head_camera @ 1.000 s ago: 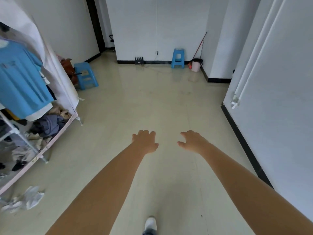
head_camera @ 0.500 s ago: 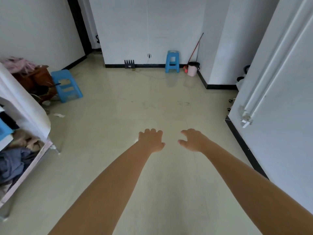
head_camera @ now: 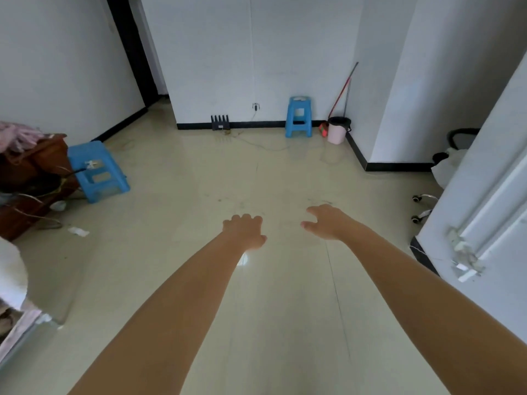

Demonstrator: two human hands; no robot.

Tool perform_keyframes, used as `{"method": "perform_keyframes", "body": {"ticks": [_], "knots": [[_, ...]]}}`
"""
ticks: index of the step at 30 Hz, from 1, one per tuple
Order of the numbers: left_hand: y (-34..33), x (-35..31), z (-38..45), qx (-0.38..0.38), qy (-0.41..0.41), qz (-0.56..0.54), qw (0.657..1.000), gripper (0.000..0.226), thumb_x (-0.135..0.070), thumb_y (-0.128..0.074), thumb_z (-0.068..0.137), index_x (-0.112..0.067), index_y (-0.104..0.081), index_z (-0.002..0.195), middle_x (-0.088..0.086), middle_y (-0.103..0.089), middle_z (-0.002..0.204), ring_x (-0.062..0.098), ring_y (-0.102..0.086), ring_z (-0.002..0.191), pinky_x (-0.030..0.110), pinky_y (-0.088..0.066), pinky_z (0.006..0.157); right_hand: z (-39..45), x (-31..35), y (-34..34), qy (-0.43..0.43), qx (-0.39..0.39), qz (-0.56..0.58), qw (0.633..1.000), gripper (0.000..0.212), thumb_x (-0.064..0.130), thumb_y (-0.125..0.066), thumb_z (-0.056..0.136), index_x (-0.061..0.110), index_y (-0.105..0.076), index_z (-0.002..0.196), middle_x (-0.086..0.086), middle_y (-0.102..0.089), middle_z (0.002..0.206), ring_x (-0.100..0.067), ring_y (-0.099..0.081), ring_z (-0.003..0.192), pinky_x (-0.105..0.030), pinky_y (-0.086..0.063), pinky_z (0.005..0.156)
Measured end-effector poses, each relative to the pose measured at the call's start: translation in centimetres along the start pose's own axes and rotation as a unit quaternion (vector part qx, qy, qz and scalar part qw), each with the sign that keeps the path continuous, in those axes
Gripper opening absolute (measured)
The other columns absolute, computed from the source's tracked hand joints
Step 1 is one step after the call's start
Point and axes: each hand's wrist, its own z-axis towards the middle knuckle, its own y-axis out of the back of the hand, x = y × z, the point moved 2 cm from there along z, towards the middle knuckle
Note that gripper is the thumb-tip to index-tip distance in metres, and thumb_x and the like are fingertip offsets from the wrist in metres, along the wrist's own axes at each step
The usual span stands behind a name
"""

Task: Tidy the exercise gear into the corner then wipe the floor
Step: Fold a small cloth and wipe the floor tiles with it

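Note:
Both my arms stretch out over the pale tiled floor (head_camera: 182, 275). My left hand (head_camera: 245, 230) hangs palm down with its fingers curled loosely and holds nothing. My right hand (head_camera: 325, 222) is beside it, fingers apart and bent, also holding nothing. A mop or broom with a red handle (head_camera: 343, 89) leans in the far corner above a pink bucket (head_camera: 338, 131). No exercise gear shows in this view.
A blue stool (head_camera: 298, 116) stands at the far wall next to a black router (head_camera: 220, 122) and its cable. Another blue stool (head_camera: 95, 171) sits at left by a brown cabinet (head_camera: 31, 181) with clothes. A white door (head_camera: 484, 223) and chair castors (head_camera: 422, 208) are at right. Paper scraps (head_camera: 77, 231) lie on the floor.
The view has moved forward and swung right: the clothes rack has slid out at left, and the far wall, stool and bucket are nearer. Both hands stay out in front, holding nothing.

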Motion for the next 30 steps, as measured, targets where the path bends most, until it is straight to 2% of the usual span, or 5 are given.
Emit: {"method": "perform_keyframes", "body": {"ticks": [7, 17, 23, 30], "knots": [[4.6, 1.4, 19.4, 0.001, -0.002, -0.004, 1.000, 0.050, -0.038, -0.038, 0.098, -0.016, -0.032, 0.142, 0.008, -0.040, 0.143, 0.027, -0.037, 0.133, 0.038, -0.033, 0.106, 18.5, -2.2, 5.4, 0.019, 0.014, -0.033, 0.999, 0.057, 0.039, -0.037, 0.098, 0.015, -0.023, 0.148, -0.011, -0.024, 0.154, -0.030, -0.025, 0.141, -0.039, -0.025, 0.116], [13.7, 5.6, 48.4, 0.002, -0.025, -0.004, 1.000, 0.052, -0.037, -0.038, 0.098, -0.015, -0.029, 0.145, 0.009, -0.037, 0.146, 0.028, -0.037, 0.133, 0.038, -0.033, 0.106, 46.4, -4.6, 14.1, -0.023, 0.026, -0.021, 0.999, 0.057, 0.039, -0.038, 0.098, 0.015, -0.023, 0.148, -0.010, -0.023, 0.155, -0.029, -0.028, 0.141, -0.038, -0.026, 0.116], [17.5, 5.2, 64.7, 0.003, -0.045, -0.006, 0.999, 0.051, -0.037, -0.038, 0.098, -0.016, -0.030, 0.144, 0.008, -0.037, 0.146, 0.027, -0.037, 0.134, 0.038, -0.033, 0.107, 61.9, -8.0, 17.8, -0.043, 0.039, -0.020, 0.998, 0.058, 0.040, -0.037, 0.098, 0.014, -0.023, 0.148, -0.011, -0.024, 0.154, -0.029, -0.028, 0.140, -0.038, -0.026, 0.116], [25.1, 4.1, 85.3, -0.029, -0.028, -0.008, 0.999, 0.051, -0.037, -0.037, 0.099, -0.016, -0.029, 0.144, 0.009, -0.036, 0.146, 0.028, -0.035, 0.135, 0.040, -0.033, 0.107, 83.0, -11.0, 26.5, -0.016, 0.012, -0.010, 1.000, 0.058, 0.040, -0.038, 0.098, 0.015, -0.021, 0.148, -0.011, -0.022, 0.155, -0.029, -0.026, 0.141, -0.038, -0.025, 0.115]]}}
